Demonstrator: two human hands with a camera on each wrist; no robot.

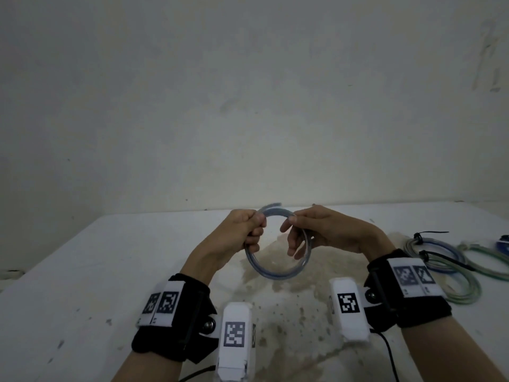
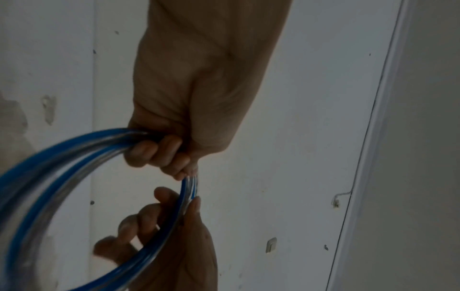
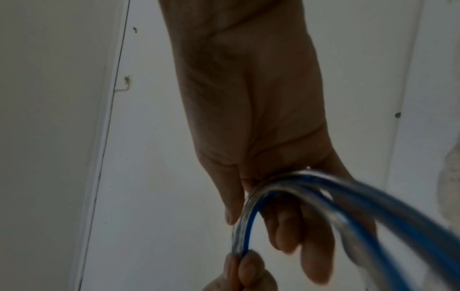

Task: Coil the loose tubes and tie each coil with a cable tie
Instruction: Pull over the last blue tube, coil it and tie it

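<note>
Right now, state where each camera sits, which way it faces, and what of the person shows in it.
Head: on the head, facing forward and down at the table; shows left hand, right hand and both wristbands, gripping the blue tube coil.
Left wrist: looks along the left hand toward the wall.
Right wrist: looks along the right hand, also at the wall.
Shared: all three show the coil held by both hands.
</note>
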